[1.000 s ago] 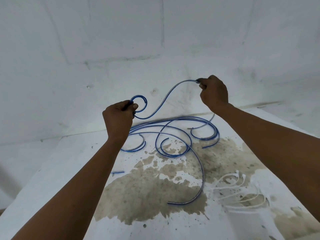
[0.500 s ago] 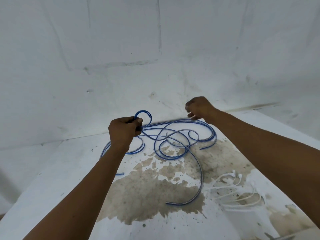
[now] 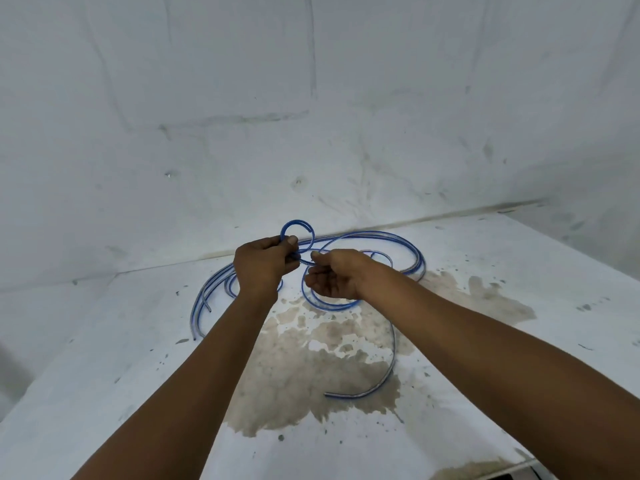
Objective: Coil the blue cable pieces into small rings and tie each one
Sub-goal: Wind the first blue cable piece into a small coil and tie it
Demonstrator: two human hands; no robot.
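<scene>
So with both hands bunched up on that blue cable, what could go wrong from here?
1. The small curl above the left hand looks springy; if that pinch loosens, the held blue cable may uncoil.
2. The right hand works directly over the loose cable pieces on the table, so neighbouring strands could get caught in the ring.

Your left hand and right hand are both bare: no gloves, rings or bands show on them. Your forearms are bare too, from the wrists back to the bottom edge of the view, with no sleeve, cuff or watch in sight. On your left hand the thumbnail shows, cut short and unpainted. Your right hand's nails can't be made out.
</scene>
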